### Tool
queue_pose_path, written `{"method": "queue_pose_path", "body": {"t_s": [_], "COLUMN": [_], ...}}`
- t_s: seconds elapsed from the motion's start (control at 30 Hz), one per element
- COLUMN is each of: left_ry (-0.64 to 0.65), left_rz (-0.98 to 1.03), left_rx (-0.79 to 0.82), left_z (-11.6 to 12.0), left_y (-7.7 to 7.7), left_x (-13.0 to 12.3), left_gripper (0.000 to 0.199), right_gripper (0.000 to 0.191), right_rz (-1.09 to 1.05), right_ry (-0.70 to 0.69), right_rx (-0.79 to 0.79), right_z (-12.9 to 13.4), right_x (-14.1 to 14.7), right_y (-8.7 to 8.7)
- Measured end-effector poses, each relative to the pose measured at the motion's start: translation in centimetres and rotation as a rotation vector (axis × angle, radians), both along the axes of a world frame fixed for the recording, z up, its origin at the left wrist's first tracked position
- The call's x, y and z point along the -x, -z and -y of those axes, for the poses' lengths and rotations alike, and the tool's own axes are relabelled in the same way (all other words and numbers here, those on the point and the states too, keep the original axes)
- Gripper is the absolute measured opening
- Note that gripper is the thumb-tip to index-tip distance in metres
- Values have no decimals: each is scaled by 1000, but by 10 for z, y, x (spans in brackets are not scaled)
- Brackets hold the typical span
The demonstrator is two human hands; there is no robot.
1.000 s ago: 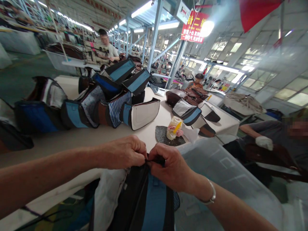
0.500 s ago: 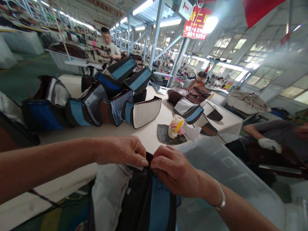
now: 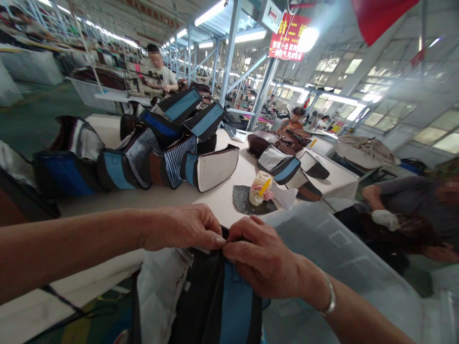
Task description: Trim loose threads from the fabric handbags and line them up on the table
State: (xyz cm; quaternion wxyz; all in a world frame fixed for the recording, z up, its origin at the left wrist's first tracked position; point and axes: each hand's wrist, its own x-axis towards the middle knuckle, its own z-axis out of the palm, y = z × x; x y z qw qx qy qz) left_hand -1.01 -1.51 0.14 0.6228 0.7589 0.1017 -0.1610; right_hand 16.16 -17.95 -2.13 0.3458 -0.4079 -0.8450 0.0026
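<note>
Closer now, left hand [image 3: 190,228] and right hand [image 3: 265,258], grip pinched on smooth, blue-banded bag [image 3: 234,310]

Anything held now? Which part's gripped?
The black-and-blue bag piece: the left hand and right hand pinch it, close together, at its far-end edge.

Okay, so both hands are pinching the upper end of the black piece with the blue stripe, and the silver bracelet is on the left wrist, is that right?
Not quite: the silver bracelet is on the right wrist, as the head view shows. The left hand and right hand do pinch the upper end of the blue-striped black piece.
</note>
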Motion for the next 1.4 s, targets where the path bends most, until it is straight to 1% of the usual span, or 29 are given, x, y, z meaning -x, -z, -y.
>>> {"method": "queue_pose_path", "body": {"t_s": [0.03, 0.1, 0.17, 0.2, 0.23, 0.3, 0.33, 0.43, 0.5, 0.6, 0.67, 0.7, 0.77, 0.8, 0.83, 0.9, 0.97, 1.1, 1.2, 1.3, 1.4], "left_ry": [-4, 6, 14, 14, 6, -20, -34, -59, -32, 14, -2, -16, -22, 2, 35, 75, 57, -8, -53, -93, -125], "left_rz": [17, 67, 158, 207, 248, 307, 327, 381, 395, 359, 284, 223, 109, 79, 71, 78, 54, 28, 25, 21, -5], "left_rx": [-15, -132, -304, -373, -419, -452, -458, -481, -477, -441, -432, -422, -354, -301, -249, -176, -182, -213, -229, -255, -241], "left_z": [2, 8, 15, 18, 21, 21, 19, 7, -2, -7, -6, -6, -5, -5, -4, -1, 3, 13, 17, 20, 24], "left_y": [-2, -9, -20, -25, -30, -37, -38, -34, -28, -19, -19, -20, -25, -27, -29, -32, -30, -21, -15, -14, -15], "left_x": [0, 2, 3, 3, 4, 5, 6, 8, 9, 11, 13, 14, 14, 14, 14, 12, 10, 7, 5, 3, 0], "left_gripper": [48, 40, 29, 25, 20, 15, 14, 12, 11, 10, 3, 7, 31, 40, 44, 35, 26, 29, 28, 27, 27], "right_gripper": [19, 22, 42, 50, 52, 46, 42, 32, 25, 22, 20, 19, 15, 14, 13, 13, 16, 25, 26, 24, 24], "right_rz": [-85, -326, -527, -579, -608, -645, -681, -786, -787, -811, -862, -874, -872, -863, -856, -860, -883, -938, -988, -1033, -1042], "right_ry": [1, 0, -45, -87, -132, -177, -173, -116, -86, -62, -58, -61, -67, -70, -70, -73, -75, -84, -145, -201, -197], "right_rx": [41, 188, 390, 489, 577, 691, 707, 656, 656, 724, 760, 769, 766, 755, 741, 716, 707, 721, 744, 748, 728], "right_z": [1, 1, -2, -5, -7, -11, -12, -14, -13, -12, -11, -9, -7, -6, -5, -5, -6, -7, -8, -8, -8], "right_x": [-1, -7, -17, -24, -31, -43, -47, -49, -43, -29, -20, -16, -11, -9, -7, -5, -4, -4, -3, -2, -3], "right_y": [1, 5, 10, 12, 14, 15, 15, 10, 9, 12, 15, 16, 15, 14, 13, 12, 11, 13, 13, 14, 15]}}
